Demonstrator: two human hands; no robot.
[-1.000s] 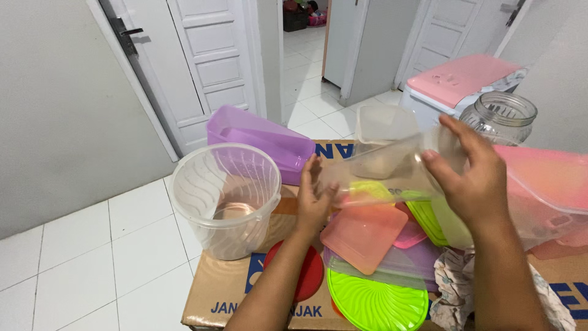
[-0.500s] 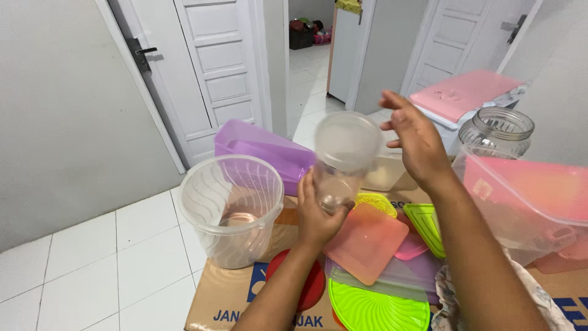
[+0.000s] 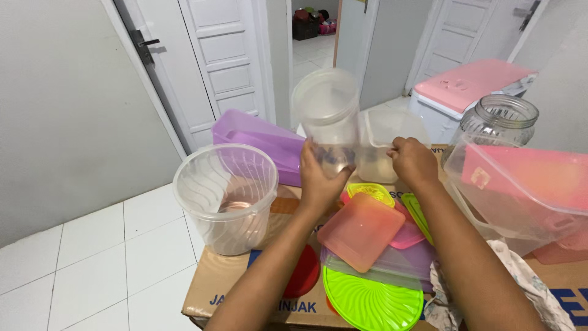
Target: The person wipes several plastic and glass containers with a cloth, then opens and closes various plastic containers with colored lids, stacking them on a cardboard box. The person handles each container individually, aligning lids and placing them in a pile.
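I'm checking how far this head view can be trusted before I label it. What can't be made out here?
- Right hand: the fingertips are hidden behind the square clear tub, so its grip is unclear.
- Red lid: mostly covered by the left forearm.
- Clear bin with pink lid: cut off by the right edge.
- Round clear jar in the left hand: its base is hidden by the fingers.
- Items beyond the doorway: too small to identify.
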